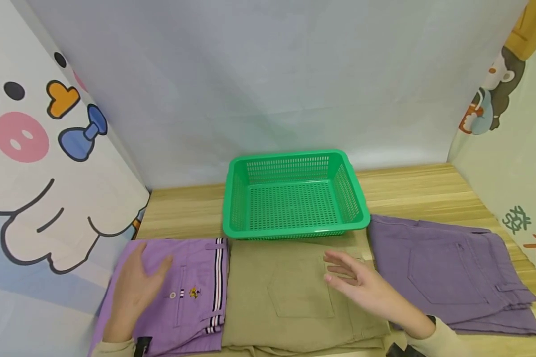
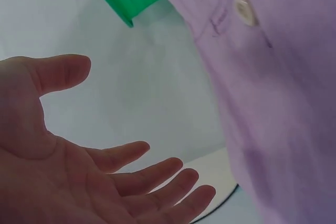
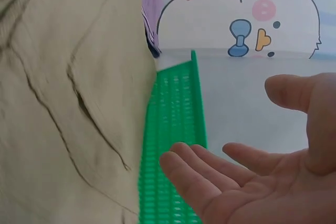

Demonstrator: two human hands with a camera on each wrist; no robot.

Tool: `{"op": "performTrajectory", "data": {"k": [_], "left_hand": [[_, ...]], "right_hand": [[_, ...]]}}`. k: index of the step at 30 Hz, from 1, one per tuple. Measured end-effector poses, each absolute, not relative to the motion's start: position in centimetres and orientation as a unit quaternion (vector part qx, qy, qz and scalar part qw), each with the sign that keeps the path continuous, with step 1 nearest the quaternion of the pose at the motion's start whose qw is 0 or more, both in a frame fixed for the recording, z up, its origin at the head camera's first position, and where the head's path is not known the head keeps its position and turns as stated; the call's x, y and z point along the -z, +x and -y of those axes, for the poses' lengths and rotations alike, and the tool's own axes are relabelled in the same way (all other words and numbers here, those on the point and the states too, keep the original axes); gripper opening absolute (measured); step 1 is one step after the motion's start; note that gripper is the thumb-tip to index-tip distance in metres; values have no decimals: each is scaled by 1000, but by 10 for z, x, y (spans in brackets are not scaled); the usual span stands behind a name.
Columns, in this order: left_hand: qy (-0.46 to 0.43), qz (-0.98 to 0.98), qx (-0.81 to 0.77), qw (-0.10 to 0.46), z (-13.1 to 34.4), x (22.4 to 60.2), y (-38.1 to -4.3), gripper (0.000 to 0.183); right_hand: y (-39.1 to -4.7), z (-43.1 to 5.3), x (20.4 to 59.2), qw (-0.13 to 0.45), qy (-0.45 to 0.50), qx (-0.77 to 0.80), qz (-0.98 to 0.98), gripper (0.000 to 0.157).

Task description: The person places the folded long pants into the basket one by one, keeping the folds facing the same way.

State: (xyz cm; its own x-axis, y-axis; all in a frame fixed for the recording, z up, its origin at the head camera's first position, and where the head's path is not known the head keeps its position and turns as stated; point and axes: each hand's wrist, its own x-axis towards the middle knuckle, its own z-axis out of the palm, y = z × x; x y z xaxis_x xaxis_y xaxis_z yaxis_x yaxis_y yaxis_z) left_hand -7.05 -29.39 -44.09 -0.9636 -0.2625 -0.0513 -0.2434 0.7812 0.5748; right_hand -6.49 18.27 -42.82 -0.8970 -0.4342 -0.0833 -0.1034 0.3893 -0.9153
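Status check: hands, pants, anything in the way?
Left hand empty, over lilac pants. Right hand empty, over khaki pants. Green basket beyond khaki pants; nothing visibly blocking either hand.

Three folded garments: lilac garment (image 1: 194,312) lower left, khaki garment (image 1: 301,295) lower centre, purple garment (image 1: 442,272) lower right. One button (image 1: 172,295), lower left. One green basket (image 1: 297,232), centre. One counter (image 1: 411,191). Two sets: left fingers (image 2: 149,179), right fingers (image 3: 191,179). One printed bow (image 1: 91,131), left.

Through my feed I see a glossy plastic basket (image 1: 295,232), matt cloth khaki trousers (image 1: 295,280) before it, matt cloth purple trousers (image 1: 444,272) right of it, wood-grained tabletop (image 1: 415,193) around it.
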Motion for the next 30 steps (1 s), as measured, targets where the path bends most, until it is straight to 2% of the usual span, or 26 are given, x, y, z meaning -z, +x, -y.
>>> {"op": "performTrajectory", "data": {"k": [7,13,20,30], "left_hand": [[155,954,258,-11,313,460,-73,95],[182,954,227,-71,331,469,-76,99],[197,946,243,-89,346,480,-77,103],[206,942,251,-87,343,479,-76,99]], "right_hand": [[-60,-168,451,224,-159,564,-779,64],[-56,-154,468,274,-143,585,-750,65],[-53,-130,469,277,-127,576,-758,64],[-49,-95,464,279,-156,572,-755,60]]}}
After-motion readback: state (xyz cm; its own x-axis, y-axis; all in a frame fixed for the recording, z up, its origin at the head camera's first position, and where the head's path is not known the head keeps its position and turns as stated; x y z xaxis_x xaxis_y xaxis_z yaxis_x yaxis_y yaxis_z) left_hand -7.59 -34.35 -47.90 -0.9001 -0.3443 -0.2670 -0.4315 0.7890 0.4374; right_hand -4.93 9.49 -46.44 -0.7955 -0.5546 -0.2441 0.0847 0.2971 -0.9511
